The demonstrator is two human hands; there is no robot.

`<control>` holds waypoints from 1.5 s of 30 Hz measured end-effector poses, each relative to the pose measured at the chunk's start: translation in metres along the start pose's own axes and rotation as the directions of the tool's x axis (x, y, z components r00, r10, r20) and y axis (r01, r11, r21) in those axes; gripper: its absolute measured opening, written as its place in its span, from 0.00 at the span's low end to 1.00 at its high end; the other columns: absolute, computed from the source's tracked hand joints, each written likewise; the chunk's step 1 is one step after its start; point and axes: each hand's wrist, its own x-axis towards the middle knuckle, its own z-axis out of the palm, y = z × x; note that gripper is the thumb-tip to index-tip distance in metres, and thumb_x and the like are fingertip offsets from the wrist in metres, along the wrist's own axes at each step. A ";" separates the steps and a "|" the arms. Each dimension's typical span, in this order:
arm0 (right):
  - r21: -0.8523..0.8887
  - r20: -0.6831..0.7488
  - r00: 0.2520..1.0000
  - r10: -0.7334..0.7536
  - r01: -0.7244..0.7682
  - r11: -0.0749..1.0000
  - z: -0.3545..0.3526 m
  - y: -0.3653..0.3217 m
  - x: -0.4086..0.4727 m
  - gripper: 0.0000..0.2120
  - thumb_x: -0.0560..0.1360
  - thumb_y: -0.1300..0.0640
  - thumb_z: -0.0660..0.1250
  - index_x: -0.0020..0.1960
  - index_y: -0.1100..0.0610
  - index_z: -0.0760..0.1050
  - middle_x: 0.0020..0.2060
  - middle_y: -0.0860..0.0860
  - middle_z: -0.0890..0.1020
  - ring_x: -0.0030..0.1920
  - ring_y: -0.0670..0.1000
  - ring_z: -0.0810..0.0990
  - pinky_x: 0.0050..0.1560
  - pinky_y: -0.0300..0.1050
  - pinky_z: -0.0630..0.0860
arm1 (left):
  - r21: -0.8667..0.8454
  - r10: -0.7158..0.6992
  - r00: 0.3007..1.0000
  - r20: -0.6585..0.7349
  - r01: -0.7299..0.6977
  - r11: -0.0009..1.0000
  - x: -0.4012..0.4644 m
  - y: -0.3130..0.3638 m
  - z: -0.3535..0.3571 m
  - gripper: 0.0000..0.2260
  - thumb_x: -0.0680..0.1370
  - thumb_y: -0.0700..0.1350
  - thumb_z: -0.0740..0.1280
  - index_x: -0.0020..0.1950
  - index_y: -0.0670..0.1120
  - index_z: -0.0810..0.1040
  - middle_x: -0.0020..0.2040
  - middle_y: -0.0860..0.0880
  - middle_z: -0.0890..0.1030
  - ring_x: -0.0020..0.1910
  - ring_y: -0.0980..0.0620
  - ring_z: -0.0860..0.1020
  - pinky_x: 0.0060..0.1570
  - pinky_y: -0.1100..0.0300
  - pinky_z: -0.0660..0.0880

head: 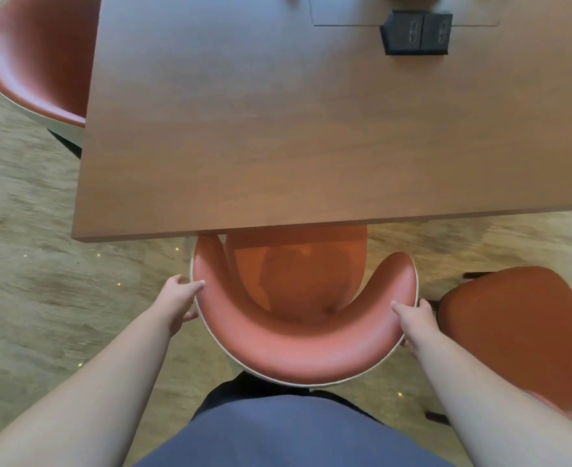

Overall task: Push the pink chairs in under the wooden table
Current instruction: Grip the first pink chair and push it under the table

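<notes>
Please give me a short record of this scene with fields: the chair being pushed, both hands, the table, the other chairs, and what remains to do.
chair in hand: middle pink chair, front of its seat already under the table edge, backrest still outside
left hand: left hand holds the left side of the backrest
right hand: right hand holds the right side of the backrest
table: wooden table, black socket block on top
other chairs: left chair partly under the table's side; right chair fully outside
remaining: likely push the middle chair further, then the right chair

Pink curved-back chair [298,335] seat half under worktop [261,129] edge; second [35,62] at left side, third [520,332] right, clear of it.
</notes>
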 end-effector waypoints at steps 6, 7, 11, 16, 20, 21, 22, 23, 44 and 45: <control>-0.036 -0.111 0.994 0.005 -0.009 0.999 0.013 -0.009 0.009 0.31 0.72 0.58 0.72 0.72 0.63 0.67 0.64 0.63 0.78 0.60 0.65 0.79 0.64 0.61 0.75 | 0.124 0.011 0.999 0.047 -0.017 0.992 0.024 0.021 0.011 0.28 0.79 0.42 0.70 0.77 0.41 0.65 0.65 0.40 0.79 0.46 0.48 0.82 0.38 0.53 0.78; -0.041 -0.125 0.992 0.003 -0.008 0.999 0.014 -0.009 0.010 0.31 0.72 0.58 0.72 0.72 0.63 0.67 0.64 0.62 0.78 0.60 0.64 0.79 0.64 0.60 0.75 | 0.147 0.006 0.999 0.039 -0.012 0.989 0.025 0.022 0.013 0.26 0.79 0.42 0.71 0.75 0.41 0.67 0.64 0.40 0.80 0.46 0.47 0.81 0.38 0.52 0.78; -0.032 -0.124 0.992 0.000 -0.004 0.999 0.012 -0.010 0.019 0.32 0.72 0.57 0.74 0.72 0.63 0.68 0.63 0.62 0.79 0.59 0.63 0.80 0.63 0.58 0.76 | 0.157 -0.004 1.000 -0.010 0.006 0.988 0.034 0.019 0.021 0.23 0.77 0.43 0.73 0.69 0.40 0.70 0.61 0.38 0.80 0.46 0.43 0.82 0.38 0.52 0.77; -0.035 -0.062 0.998 0.016 -0.018 0.999 0.006 -0.011 0.041 0.38 0.69 0.49 0.78 0.73 0.61 0.66 0.65 0.60 0.78 0.61 0.63 0.79 0.64 0.61 0.76 | 0.134 -0.015 0.995 -0.098 0.028 0.991 0.047 0.012 0.029 0.28 0.72 0.48 0.78 0.66 0.41 0.71 0.62 0.37 0.80 0.55 0.37 0.83 0.53 0.42 0.81; 0.006 -0.003 0.998 0.056 -0.056 0.998 0.005 -0.016 0.056 0.44 0.64 0.47 0.81 0.72 0.59 0.66 0.64 0.59 0.77 0.61 0.64 0.80 0.63 0.64 0.77 | 0.080 -0.062 0.994 -0.091 0.069 0.994 0.052 0.020 0.030 0.36 0.66 0.52 0.83 0.67 0.38 0.73 0.59 0.38 0.82 0.52 0.37 0.84 0.54 0.36 0.81; 0.012 0.012 0.998 0.067 -0.068 0.998 0.005 -0.016 0.058 0.44 0.63 0.48 0.82 0.72 0.59 0.66 0.64 0.59 0.78 0.61 0.64 0.80 0.63 0.64 0.77 | 0.057 -0.093 0.993 -0.072 0.097 0.994 0.053 0.022 0.029 0.36 0.66 0.52 0.83 0.67 0.38 0.74 0.59 0.37 0.83 0.52 0.37 0.85 0.54 0.35 0.81; 0.020 0.023 0.997 0.080 -0.081 0.997 0.005 -0.016 0.060 0.44 0.63 0.49 0.82 0.73 0.59 0.66 0.64 0.59 0.78 0.61 0.64 0.80 0.63 0.65 0.76 | 0.046 -0.121 0.991 -0.060 0.124 0.991 0.054 0.023 0.029 0.36 0.66 0.52 0.83 0.67 0.37 0.75 0.58 0.37 0.83 0.52 0.37 0.85 0.54 0.35 0.80; 0.033 0.029 0.995 0.093 -0.094 0.995 0.004 -0.016 0.062 0.43 0.64 0.51 0.82 0.73 0.59 0.66 0.64 0.60 0.78 0.61 0.65 0.80 0.63 0.66 0.76 | 0.050 -0.132 0.989 -0.063 0.135 0.990 0.055 0.024 0.030 0.35 0.66 0.51 0.83 0.66 0.37 0.75 0.58 0.38 0.83 0.52 0.38 0.85 0.54 0.36 0.81; 0.018 0.040 0.999 -0.015 0.014 1.000 -0.001 -0.013 0.080 0.22 0.71 0.66 0.72 0.63 0.57 0.76 0.53 0.57 0.83 0.53 0.61 0.83 0.59 0.61 0.79 | 0.363 0.082 0.972 -0.220 0.004 0.932 0.066 0.039 0.036 0.17 0.73 0.44 0.77 0.58 0.43 0.75 0.52 0.41 0.79 0.48 0.40 0.79 0.47 0.50 0.77; -0.002 0.032 0.999 -0.034 0.034 0.999 -0.002 -0.015 0.081 0.21 0.71 0.66 0.72 0.63 0.56 0.76 0.52 0.57 0.83 0.51 0.61 0.83 0.58 0.60 0.80 | 0.377 0.102 0.970 -0.220 -0.011 0.926 0.065 0.038 0.035 0.16 0.73 0.44 0.77 0.56 0.44 0.75 0.51 0.42 0.79 0.47 0.40 0.79 0.46 0.51 0.76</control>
